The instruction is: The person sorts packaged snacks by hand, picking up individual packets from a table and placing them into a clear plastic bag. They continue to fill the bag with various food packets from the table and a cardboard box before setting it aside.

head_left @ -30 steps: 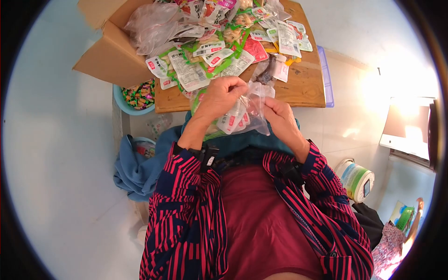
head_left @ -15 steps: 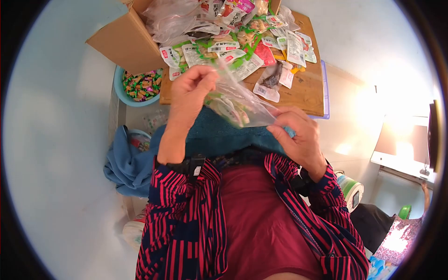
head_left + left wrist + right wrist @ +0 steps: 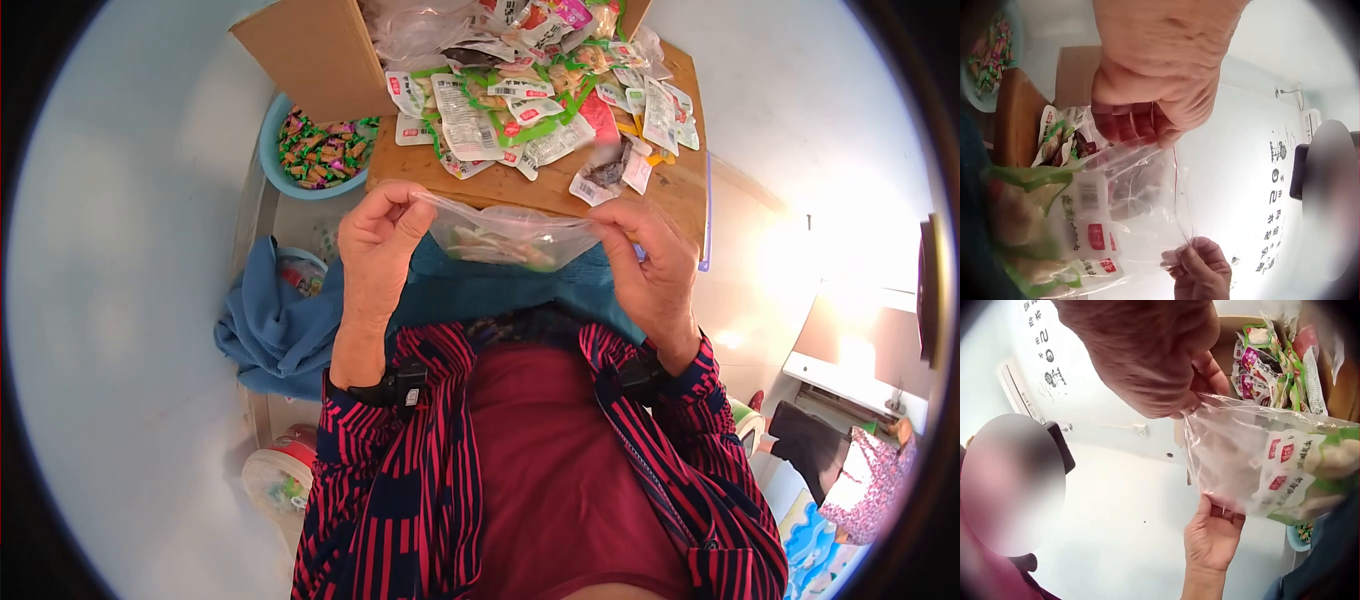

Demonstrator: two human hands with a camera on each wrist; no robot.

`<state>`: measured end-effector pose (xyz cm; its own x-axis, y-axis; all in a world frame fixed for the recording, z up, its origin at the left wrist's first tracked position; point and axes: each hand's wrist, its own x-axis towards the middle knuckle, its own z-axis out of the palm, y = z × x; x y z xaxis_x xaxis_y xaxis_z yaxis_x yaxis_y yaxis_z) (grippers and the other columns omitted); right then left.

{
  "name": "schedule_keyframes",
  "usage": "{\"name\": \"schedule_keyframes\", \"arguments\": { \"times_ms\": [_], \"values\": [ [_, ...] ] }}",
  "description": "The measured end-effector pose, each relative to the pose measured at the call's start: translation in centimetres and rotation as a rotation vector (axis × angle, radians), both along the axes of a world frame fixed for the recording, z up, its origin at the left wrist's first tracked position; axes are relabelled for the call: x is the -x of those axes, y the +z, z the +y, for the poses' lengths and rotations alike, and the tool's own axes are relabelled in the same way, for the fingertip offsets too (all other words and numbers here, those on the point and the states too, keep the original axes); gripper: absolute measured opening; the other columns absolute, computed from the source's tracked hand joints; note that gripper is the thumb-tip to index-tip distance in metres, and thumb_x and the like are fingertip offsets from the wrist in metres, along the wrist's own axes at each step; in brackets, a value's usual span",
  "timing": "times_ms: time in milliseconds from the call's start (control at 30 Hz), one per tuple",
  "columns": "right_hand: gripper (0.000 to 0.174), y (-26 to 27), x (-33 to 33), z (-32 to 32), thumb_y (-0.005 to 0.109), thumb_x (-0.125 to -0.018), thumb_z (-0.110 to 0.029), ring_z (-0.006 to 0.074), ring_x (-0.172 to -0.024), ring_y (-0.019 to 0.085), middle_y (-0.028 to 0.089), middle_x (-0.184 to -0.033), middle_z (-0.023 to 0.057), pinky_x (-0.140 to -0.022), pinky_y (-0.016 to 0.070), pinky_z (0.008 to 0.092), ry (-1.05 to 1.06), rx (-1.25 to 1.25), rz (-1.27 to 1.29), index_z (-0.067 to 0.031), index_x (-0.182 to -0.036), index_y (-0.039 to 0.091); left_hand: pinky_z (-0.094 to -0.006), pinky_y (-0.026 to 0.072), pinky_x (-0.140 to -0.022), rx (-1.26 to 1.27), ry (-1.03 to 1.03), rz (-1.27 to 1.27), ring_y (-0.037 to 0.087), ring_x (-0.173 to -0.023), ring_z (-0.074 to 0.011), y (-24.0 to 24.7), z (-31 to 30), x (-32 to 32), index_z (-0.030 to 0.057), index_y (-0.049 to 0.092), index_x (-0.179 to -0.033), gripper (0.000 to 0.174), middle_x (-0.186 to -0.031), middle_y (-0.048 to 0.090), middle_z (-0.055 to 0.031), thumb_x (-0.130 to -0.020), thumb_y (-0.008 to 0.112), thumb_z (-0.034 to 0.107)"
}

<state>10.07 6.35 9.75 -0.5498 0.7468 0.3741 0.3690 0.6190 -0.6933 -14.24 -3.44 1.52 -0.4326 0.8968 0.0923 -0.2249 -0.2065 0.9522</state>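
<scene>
A clear zip bag (image 3: 560, 241) is stretched between my two hands, its top edge pulled nearly straight. At its left corner my left hand (image 3: 380, 240) pinches the edge between thumb and fingers. My right hand (image 3: 655, 260) pinches the opposite corner the same way. Inside the bag lie several snack packets (image 3: 1288, 456) with white labels, red logos and green edges, sunk toward its bottom. A thin red line (image 3: 1177, 172) runs along the bag's mouth in the left wrist view. The bag hangs over my lap, in front of the table's near edge.
On the wooden table (image 3: 545, 195) lies a pile of snack packets (image 3: 470, 120), spilling beside a cardboard box (image 3: 320, 60). A blue basin (image 3: 272, 165) of wrapped candies stands left. Blue cloth (image 3: 270, 320) hangs below it. Another person (image 3: 865, 480) is at the far right.
My hands have moved apart, the left one leftward and the right one rightward. The bag, earlier bunched and then slanting, is now drawn taut and level along its top.
</scene>
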Motion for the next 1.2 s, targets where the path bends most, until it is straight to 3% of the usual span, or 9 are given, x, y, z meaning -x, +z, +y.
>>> {"name": "schedule_keyframes", "arguments": {
  "times_ms": [267, 467, 533, 567, 633, 667, 733, 933, 1200],
  "values": [
    [0.012, -0.4, 0.1, -0.4, 0.069, -0.086, 0.002, 0.0251, -0.075, 0.067, 0.068, -0.085, 0.0117, -0.066, 0.0515, 0.0324, 0.014, -0.01, 0.062, -0.0029, -0.097, 0.069, -0.0264, 0.048, -0.08, -0.045, 0.056, -0.163, 0.06, -0.089, -0.0113, -0.3, -0.5, 0.3, -0.0019, 0.069, -0.1, 0.009, -0.099, 0.065, -0.0043, -0.094, 0.068, 0.005],
    [0.011, -0.5, 0.6, -0.3, 0.07, -0.084, 0.003, 0.0243, -0.073, 0.067, 0.069, -0.085, 0.0102, -0.064, 0.0515, 0.0321, 0.048, -0.029, 0.127, -0.0031, -0.094, 0.07, -0.0257, 0.0486, -0.085, 0.057, 0.162, 0.098, 0.062, -0.097, -0.0119, 0.5, -1.4, 0.9, -0.0012, 0.07, -0.106, 0.013, -0.104, 0.067, -0.005, -0.094, 0.067, 0.003],
    [0.013, -0.6, 0.8, -0.3, 0.071, -0.083, 0.004, 0.0243, -0.073, 0.069, 0.07, -0.085, 0.0104, -0.064, 0.0523, 0.0322, 0.068, -0.061, 0.116, -0.003, -0.094, 0.07, -0.0278, 0.0484, -0.088, 0.073, 0.286, 0.341, 0.063, -0.101, -0.0155, 1.1, -1.5, 0.9, 0.0001, 0.07, -0.106, 0.016, -0.11, 0.067, -0.0074, -0.091, 0.069, 0.004],
    [0.013, -0.7, 0.9, -0.3, 0.071, -0.083, 0.004, 0.0243, -0.073, 0.069, 0.07, -0.085, 0.0104, -0.064, 0.0523, 0.0322, 0.067, -0.054, 0.118, -0.003, -0.094, 0.07, -0.0278, 0.0484, -0.088, 0.08, 0.285, 0.344, 0.063, -0.101, -0.0155, 1.5, -1.8, 0.9, 0.0001, 0.07, -0.106, 0.016, -0.11, 0.067, -0.0074, -0.091, 0.069, 0.004],
    [0.014, -0.5, 1.1, -0.2, 0.072, -0.083, 0.003, 0.025, -0.074, 0.07, 0.071, -0.085, 0.0106, -0.064, 0.0532, 0.0326, 0.092, -0.097, 0.118, -0.003, -0.095, 0.071, -0.0341, 0.0484, -0.093, 0.026, 0.277, 0.755, 0.063, -0.109, -0.0241, 3.3, -2.1, 0.6, 0.0027, 0.07, -0.105, 0.024, -0.118, 0.066, -0.0102, -0.082, 0.075, 0.005],
    [0.014, -0.5, 1.1, -0.2, 0.072, -0.083, 0.003, 0.025, -0.074, 0.07, 0.071, -0.085, 0.0106, -0.064, 0.0532, 0.0326, 0.089, -0.097, 0.118, -0.003, -0.095, 0.071, -0.0341, 0.0484, -0.093, 0.025, 0.274, 0.755, 0.063, -0.109, -0.0241, 4.4, -2.0, 0.3, 0.0027, 0.07, -0.105, 0.024, -0.118, 0.066, -0.0102, -0.082, 0.075, 0.005],
    [0.015, -0.3, 1.2, -0.2, 0.073, -0.082, 0.002, 0.0259, -0.073, 0.07, 0.071, -0.084, 0.0103, -0.064, 0.0532, 0.0332, 0.103, -0.083, 0.1, -0.0032, -0.096, 0.071, -0.0398, 0.0462, -0.099, -0.124, 0.188, 1.056, 0.059, -0.121, -0.0288, 6.4, -1.6, -0.6, 0.0023, 0.07, -0.103, 0.025, -0.122, 0.066, -0.0116, -0.08, 0.078, 0.007],
    [0.017, 0.4, 1.6, -0.3, 0.073, -0.081, 0.002, 0.0274, -0.074, 0.069, 0.071, -0.085, 0.011, -0.063, 0.0532, 0.0348, 0.155, -0.075, 0.081, -0.0038, -0.097, 0.07, -0.0462, 0.0457, -0.101, -0.116, 0.004, 1.243, 0.058, -0.123, -0.0336, 7.1, 0.1, -2.3, 0.0058, 0.071, -0.093, 0.03, -0.12, 0.066, -0.0085, -0.066, 0.084, 0.009],
    [0.017, -0.1, 1.7, -0.1, 0.073, -0.08, 0.002, 0.0282, -0.073, 0.068, 0.07, -0.085, 0.0115, -0.062, 0.0527, 0.0352, 0.182, -0.119, 0.106, -0.0036, -0.096, 0.07, -0.0456, 0.046, -0.1, -0.132, -0.078, 1.166, 0.059, -0.121, -0.0327, 6.5, 0.7, -2.8, 0.0061, 0.07, -0.095, 0.032, -0.118, 0.067, -0.0081, -0.066, 0.084, 0.009]
  ]
}}
